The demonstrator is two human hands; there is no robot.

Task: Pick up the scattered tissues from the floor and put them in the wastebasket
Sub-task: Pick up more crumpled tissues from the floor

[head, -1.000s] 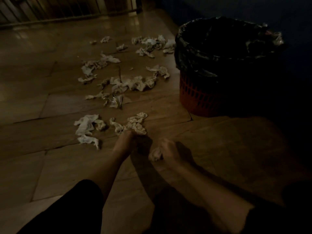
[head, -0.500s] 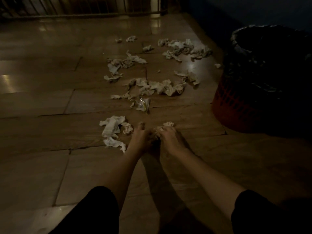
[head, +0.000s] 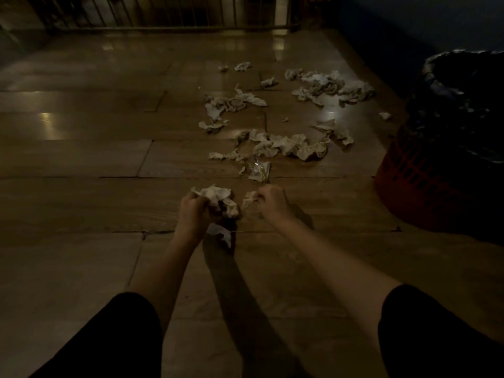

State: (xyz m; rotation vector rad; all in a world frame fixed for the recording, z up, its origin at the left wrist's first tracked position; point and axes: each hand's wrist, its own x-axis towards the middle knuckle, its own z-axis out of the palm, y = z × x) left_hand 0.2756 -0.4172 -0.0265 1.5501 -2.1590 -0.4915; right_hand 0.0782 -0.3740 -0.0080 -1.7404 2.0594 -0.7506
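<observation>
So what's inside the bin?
The bin is lined with a black bag, folded over its rim. Its inside is too dark to see, so any tissues in there are hidden.

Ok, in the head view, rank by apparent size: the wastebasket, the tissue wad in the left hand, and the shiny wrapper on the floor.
Largest to smallest as they look:
1. wastebasket, though cut off by the frame edge
2. tissue wad in the left hand
3. shiny wrapper, only slightly smaller and farther off, so that pair is unsure

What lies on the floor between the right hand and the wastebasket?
In the head view, only bare floor separates the right hand, shut on a small tissue, from the wastebasket. The other tissues lie farther ahead.
</observation>
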